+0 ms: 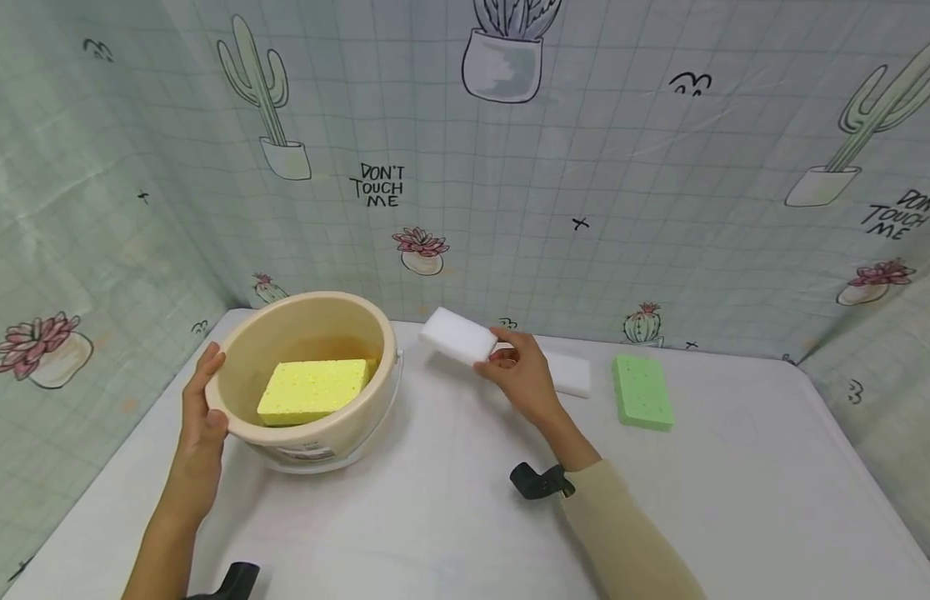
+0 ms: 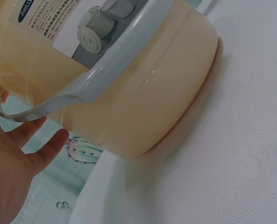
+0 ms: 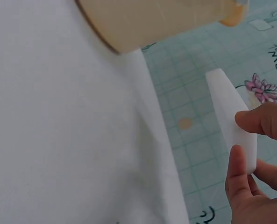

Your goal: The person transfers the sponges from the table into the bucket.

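My left hand (image 1: pixel 198 442) holds the left side of a cream plastic bucket (image 1: pixel 393 392) at its rim. In the left wrist view, two fingers (image 2: pixel 49 147) spread below the rim beside the bucket wall. A bright yellow sponge (image 1: pixel 315 390) lies inside the bucket; whatever is beneath it is hidden. To the right of the bucket, my right hand (image 1: pixel 523 375) pinches a white sponge block (image 1: pixel 457 335) by its right end, raised above the table. The right wrist view shows the thumb (image 3: pixel 257 120) on one face of this block and fingers on the other.
A second white block (image 1: pixel 572 374) lies on the table behind my right hand, partly covered by it. Further right lies a green sponge (image 1: pixel 642 392). The bucket's pale handle (image 2: pixel 115 60) hangs down its front. A cactus-print curtain (image 1: pixel 510 183) rises behind the white table (image 1: pixel 450 500).
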The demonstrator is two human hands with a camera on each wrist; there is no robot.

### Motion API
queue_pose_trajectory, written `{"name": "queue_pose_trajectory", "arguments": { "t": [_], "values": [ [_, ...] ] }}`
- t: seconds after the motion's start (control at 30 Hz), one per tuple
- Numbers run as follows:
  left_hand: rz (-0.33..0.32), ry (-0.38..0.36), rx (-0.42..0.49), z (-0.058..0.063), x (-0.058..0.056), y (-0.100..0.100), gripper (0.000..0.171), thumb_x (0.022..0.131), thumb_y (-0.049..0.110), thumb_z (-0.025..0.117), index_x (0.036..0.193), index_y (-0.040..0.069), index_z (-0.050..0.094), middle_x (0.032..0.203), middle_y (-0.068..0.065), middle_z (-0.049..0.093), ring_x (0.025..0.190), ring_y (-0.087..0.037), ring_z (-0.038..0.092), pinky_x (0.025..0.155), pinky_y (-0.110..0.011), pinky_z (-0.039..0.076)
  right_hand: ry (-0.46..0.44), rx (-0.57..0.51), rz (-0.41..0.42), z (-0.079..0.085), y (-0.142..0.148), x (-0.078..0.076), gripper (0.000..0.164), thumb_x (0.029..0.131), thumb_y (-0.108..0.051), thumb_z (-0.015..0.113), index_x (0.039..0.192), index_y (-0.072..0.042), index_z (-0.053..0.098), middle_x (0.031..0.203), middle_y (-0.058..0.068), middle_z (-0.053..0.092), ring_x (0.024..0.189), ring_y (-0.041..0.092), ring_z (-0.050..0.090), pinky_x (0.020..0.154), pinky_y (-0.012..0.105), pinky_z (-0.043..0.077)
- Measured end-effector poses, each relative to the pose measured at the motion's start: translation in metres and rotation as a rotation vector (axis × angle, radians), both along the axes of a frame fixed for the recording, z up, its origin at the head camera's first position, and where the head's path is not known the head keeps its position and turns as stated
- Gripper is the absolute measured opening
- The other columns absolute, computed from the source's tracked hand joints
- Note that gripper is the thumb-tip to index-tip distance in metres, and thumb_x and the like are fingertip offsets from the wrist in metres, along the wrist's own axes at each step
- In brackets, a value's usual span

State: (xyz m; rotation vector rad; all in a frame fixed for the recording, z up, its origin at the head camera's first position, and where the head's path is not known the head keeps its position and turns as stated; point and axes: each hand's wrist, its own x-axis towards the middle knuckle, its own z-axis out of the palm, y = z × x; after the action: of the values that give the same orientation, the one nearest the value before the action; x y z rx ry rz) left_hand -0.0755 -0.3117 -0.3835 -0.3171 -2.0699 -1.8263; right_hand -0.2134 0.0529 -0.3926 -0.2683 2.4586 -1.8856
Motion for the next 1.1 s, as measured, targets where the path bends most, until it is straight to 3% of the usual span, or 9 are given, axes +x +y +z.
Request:
{"name": "queue_pose_trajectory", "arguments": {
  "t": [0.57, 0.9, 1.1],
  "values": [
    [0.005, -0.002, -0.006, 0.001, 0.001, 0.001, 0.057, 0.103, 0.032, 0.039, 0.153, 0.019, 0.016, 0.159, 0.003, -0.004, 0.144, -0.020, 0.000, 0.108, -0.017, 0.018, 0.135, -0.116, 0.102, 0.061, -0.007, 0.022, 0.060, 0.080, -0.004, 0.075, 0.135, -0.005, 0.051, 0.122, 0.011, 0.045, 0.101, 0.023, 0.055, 0.082, 0.027, 0.051],
    [0.016, -0.020, -0.017, 0.002, 0.002, 0.001, 0.057, 0.102, 0.033, 0.040, 0.153, 0.020, 0.016, 0.159, 0.004, -0.003, 0.144, -0.020, 0.001, 0.109, -0.019, 0.017, 0.186, -0.130, 0.196, 0.081, -0.031, 0.030, 0.061, 0.079, 0.002, 0.074, 0.135, 0.000, 0.049, 0.125, 0.012, 0.041, 0.099, 0.022, 0.056, 0.088, 0.032, 0.050],
    [0.036, -0.033, -0.047, 0.005, 0.003, 0.002, 0.057, 0.102, 0.034, 0.039, 0.153, 0.021, 0.016, 0.159, 0.005, -0.003, 0.144, -0.019, 0.001, 0.109, -0.019, 0.017, 0.208, -0.083, 0.239, 0.093, -0.046, 0.035, 0.064, 0.076, 0.000, 0.078, 0.134, -0.002, 0.051, 0.124, 0.011, 0.042, 0.096, 0.021, 0.057, 0.086, 0.027, 0.050]
  ]
}}
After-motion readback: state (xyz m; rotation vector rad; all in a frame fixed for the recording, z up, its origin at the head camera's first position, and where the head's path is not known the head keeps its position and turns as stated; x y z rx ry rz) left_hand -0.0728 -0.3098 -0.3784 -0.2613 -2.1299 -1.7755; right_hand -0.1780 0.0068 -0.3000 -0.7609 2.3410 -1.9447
